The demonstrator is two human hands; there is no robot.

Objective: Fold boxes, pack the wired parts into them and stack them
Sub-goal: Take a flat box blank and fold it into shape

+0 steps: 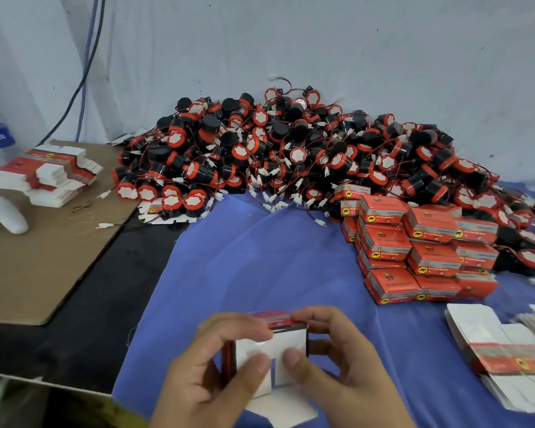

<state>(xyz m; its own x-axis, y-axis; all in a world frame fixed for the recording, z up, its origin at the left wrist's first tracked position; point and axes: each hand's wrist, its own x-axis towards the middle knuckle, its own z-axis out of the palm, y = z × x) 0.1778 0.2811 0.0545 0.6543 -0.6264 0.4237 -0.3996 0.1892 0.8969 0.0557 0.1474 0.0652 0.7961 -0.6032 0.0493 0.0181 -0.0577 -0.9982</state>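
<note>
Left hand (226, 362), right hand (331, 356) — both pinching half-folded box (278, 344) over blue cloth (260, 257).

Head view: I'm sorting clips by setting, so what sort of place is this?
Probably a small packing workshop: a heap of black-and-red wired round parts, stacked red printed cartons, flat white-and-red carton blanks.

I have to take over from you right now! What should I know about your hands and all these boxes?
Left hand and right hand: both grip one half-folded box over the blue cloth.
Wired parts: big pile at the back.
Flat boxes: on your right; another stack on the cardboard, left.
Done: closed boxes stacked on the right.
Left: finish this box (cannot tell if a part is inside), then keep packing and stacking.
</note>
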